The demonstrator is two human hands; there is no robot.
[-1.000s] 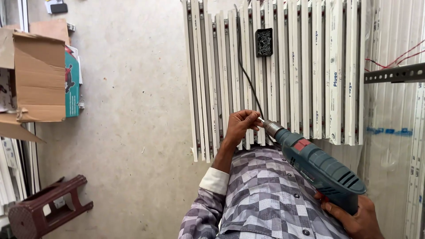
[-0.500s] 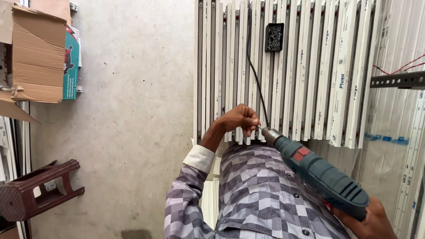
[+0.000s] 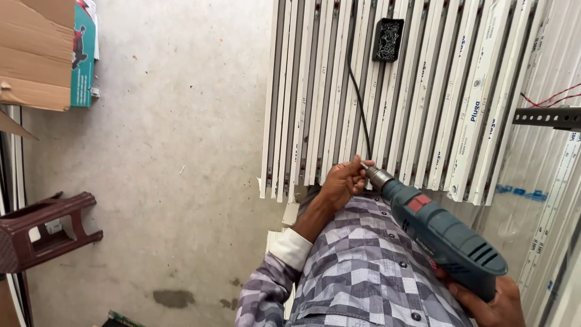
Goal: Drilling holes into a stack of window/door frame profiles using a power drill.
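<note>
Place: a workshop, looks like one that makes window or door frames.
Floor: bare grey concrete floor point(image 3: 175, 151), stained and scuffed, with dark patches near the bottom.
Stock: a long row of white plastic frame profiles point(image 3: 387, 103) laid side by side, filling the top of the view, and more white lengths point(image 3: 548, 212) stacked at the right.
Hardware: a small black tray of screws point(image 3: 388, 39) sits right on the profiles; a slotted metal angle bar point(image 3: 548, 117) juts in from the right with red wires point(image 3: 548, 97) beside it.
Tool: a teal corded power drill point(image 3: 445, 233), its black cable point(image 3: 357, 103) trailing over the profiles.
Clutter: cardboard boxes point(image 3: 36, 54) at the left, and a brown plastic stool point(image 3: 45, 230) tipped over on the concrete.
</note>
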